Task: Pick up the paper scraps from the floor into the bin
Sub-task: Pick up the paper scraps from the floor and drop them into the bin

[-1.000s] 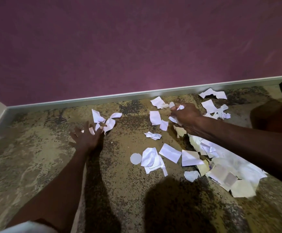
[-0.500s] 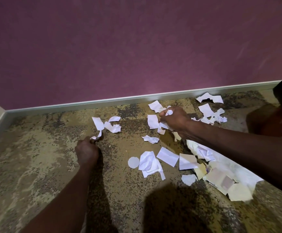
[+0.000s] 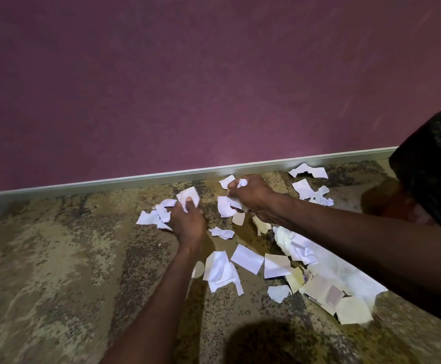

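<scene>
Bin (image 3: 435, 164) at three o'clock of both hands, nearer the right hand (image 3: 250, 195); fingers of each, left hand (image 3: 187, 219) included, clenched round paper scraps (image 3: 187, 197), more scraps on the floor (image 3: 56, 258).

Two hands in view, the left hand (image 3: 187, 222) and the right hand (image 3: 250, 197), each gripping a bunch of white paper scraps (image 3: 161, 215). One black-lined bin (image 3: 435, 166) at the right edge. On the floor (image 3: 56, 271), roughly fifteen to twenty loose scraps, mostly white with a few cream ones; overlapping pieces beyond an exact count.
</scene>
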The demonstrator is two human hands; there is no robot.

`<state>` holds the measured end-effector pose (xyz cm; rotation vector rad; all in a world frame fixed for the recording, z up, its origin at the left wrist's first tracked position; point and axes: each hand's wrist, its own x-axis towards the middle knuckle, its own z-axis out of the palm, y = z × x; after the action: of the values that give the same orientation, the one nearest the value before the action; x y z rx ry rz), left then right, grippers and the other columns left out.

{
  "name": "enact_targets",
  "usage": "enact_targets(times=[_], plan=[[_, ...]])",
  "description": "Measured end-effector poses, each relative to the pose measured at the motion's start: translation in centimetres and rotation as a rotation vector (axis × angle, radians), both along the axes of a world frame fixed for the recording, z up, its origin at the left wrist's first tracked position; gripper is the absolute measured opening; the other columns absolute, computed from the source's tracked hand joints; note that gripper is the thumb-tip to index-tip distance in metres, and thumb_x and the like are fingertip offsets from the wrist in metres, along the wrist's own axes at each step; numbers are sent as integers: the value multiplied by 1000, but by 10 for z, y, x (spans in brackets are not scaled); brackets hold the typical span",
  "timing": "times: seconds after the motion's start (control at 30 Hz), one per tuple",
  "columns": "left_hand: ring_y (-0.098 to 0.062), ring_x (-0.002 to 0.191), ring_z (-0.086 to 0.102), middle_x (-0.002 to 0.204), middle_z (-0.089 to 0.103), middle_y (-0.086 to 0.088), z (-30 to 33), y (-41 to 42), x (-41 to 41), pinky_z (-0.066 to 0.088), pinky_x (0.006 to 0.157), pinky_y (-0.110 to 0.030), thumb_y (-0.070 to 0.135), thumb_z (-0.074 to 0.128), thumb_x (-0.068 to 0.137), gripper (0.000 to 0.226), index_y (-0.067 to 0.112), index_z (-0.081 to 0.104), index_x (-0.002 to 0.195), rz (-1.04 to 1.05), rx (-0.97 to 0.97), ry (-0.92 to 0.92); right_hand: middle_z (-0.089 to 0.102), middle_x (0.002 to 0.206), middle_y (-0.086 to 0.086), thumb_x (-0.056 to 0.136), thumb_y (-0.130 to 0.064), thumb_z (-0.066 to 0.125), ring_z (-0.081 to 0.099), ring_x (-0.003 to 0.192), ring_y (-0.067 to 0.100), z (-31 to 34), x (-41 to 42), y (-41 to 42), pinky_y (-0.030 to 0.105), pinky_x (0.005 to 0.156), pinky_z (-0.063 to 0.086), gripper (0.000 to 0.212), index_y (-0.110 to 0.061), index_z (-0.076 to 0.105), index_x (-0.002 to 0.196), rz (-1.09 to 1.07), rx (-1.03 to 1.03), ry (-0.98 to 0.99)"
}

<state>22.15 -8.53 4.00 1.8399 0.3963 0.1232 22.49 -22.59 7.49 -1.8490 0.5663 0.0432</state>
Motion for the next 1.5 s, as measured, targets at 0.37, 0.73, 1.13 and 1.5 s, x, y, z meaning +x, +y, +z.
enact_targets(times=[0.37,0.73,1.13,1.5], plan=[[-25,82,70,93,73,-13,41,-74,-40,57,68,-33,11,52,99,18,2,67,94,-255,-717,195,63,74,6,87,-49,67,59,57,20,26,-23,-25,18,41,40,38,-11,61,88,-26,89,-74],[-28,95,67,102,69,-15,75,-98,-33,56,82,-37,15,46,101,26,7,64,117,-271,-863,183,64,71,6,87,-22,74,65,62,18,69,-38,-52,22,55,52,25,-16,57,69,-62,59,-160],[-32,125,56,139,53,-21,83,-124,-63,43,108,-38,25,41,105,45,-3,43,140,-438,-838,225,64,119,16,91,-35,65,62,107,29,155,-87,-208,32,80,46,43,-4,59,120,-710,-565,-358],[-30,117,62,138,55,-16,73,-126,-63,50,101,-39,26,40,105,42,3,43,140,-509,-742,182,47,135,33,91,-47,61,47,125,45,154,-152,-298,51,99,42,71,4,39,135,-575,-1031,341]])
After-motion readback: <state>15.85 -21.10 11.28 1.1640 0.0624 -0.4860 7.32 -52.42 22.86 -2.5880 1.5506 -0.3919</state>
